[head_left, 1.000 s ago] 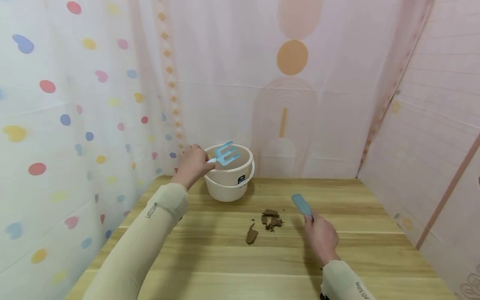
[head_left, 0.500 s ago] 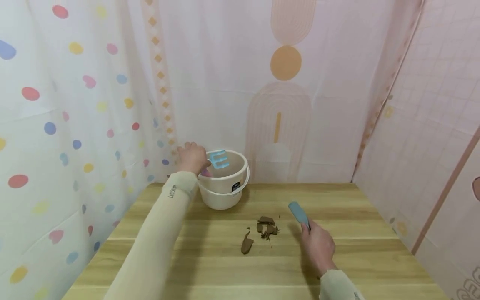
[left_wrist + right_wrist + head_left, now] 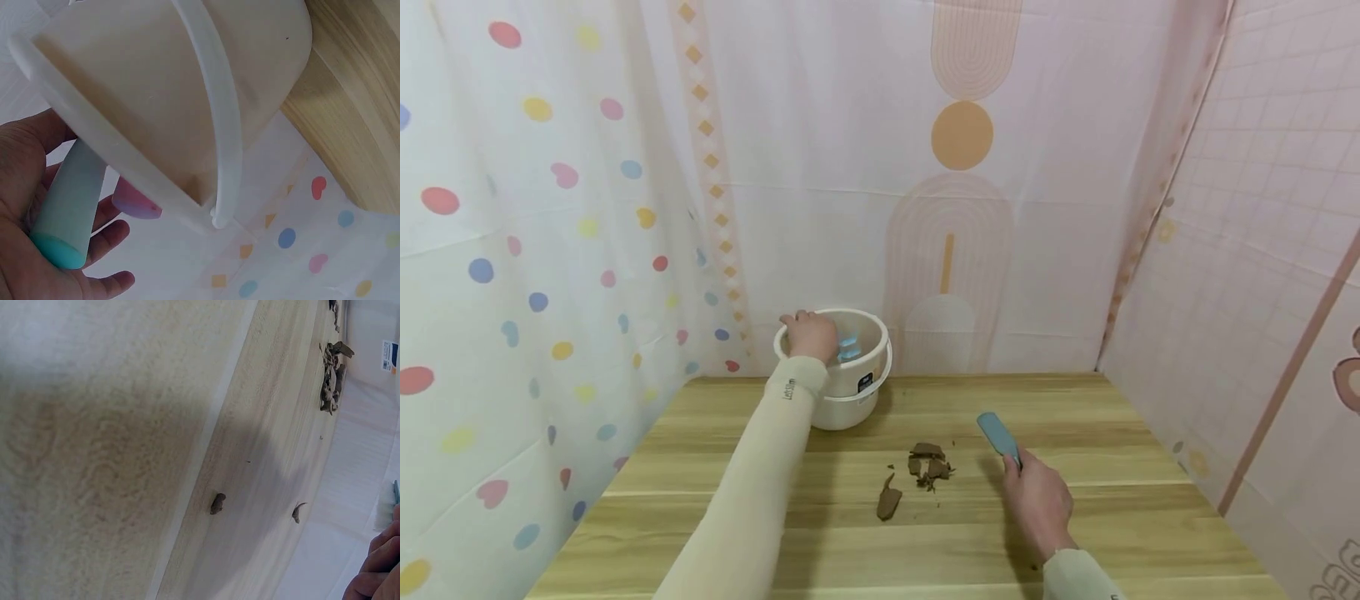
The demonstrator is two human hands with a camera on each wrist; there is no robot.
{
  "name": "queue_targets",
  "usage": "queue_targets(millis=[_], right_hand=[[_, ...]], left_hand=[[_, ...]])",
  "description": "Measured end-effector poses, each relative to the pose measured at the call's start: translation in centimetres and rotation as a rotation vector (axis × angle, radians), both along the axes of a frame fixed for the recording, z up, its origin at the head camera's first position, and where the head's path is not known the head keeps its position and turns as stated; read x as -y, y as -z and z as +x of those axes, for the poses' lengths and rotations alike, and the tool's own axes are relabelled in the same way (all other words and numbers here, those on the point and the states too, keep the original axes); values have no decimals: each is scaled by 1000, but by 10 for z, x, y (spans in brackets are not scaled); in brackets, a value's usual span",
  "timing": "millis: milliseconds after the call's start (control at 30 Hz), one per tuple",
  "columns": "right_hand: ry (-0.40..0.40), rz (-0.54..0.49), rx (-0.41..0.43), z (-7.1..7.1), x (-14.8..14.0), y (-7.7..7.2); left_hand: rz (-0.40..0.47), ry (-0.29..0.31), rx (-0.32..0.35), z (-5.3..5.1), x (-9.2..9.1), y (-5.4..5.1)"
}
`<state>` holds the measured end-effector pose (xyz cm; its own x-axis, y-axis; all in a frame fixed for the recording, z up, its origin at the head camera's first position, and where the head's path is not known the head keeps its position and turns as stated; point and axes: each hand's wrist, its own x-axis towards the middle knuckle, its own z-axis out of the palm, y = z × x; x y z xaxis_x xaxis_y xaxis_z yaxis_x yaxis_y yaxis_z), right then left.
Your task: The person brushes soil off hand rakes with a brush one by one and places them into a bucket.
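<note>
My left hand (image 3: 812, 336) is at the left rim of a white bucket (image 3: 847, 410), holding a small toy fork (image 3: 849, 350) with light blue tines. The tines are down inside the bucket. In the left wrist view, the fork's pale handle (image 3: 70, 200) with a teal end lies between thumb and fingers. A pink rounded handle end (image 3: 136, 201) shows beyond the rim, beside my fingers. My right hand (image 3: 1041, 500) grips a flat blue-grey spatula (image 3: 997, 432) above the table, blade pointing forward and left. Its handle is hidden in the fist.
Broken brown clay-like pieces (image 3: 929, 463) lie mid-table, with a longer piece (image 3: 889, 502) nearer me. Small crumbs (image 3: 217, 504) are scattered near the right hand. Patterned curtains (image 3: 970, 250) hang behind and along both sides of the wooden table (image 3: 1120, 425).
My left hand has moved right and down over the bucket's rim, lowering the fork's tines inside. The right hand stays nearly still with the spatula. The head view has shifted slightly.
</note>
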<state>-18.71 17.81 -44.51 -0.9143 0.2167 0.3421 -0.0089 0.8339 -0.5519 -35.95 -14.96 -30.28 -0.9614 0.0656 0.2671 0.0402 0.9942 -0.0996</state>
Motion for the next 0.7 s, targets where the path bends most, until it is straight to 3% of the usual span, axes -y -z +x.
queue_targets(millis=[200, 367, 533, 700], right_hand=[[4, -10, -6, -3, 2, 0], [2, -4, -7, -6, 2, 0], [8, 25, 11, -9, 0, -3], [-12, 104, 22, -11, -2, -5]], left_hand=[[1, -32, 52, 0, 4, 2], [3, -38, 49, 3, 13, 2], [11, -4, -15, 11, 25, -2], [64, 21, -141, 27, 37, -10]])
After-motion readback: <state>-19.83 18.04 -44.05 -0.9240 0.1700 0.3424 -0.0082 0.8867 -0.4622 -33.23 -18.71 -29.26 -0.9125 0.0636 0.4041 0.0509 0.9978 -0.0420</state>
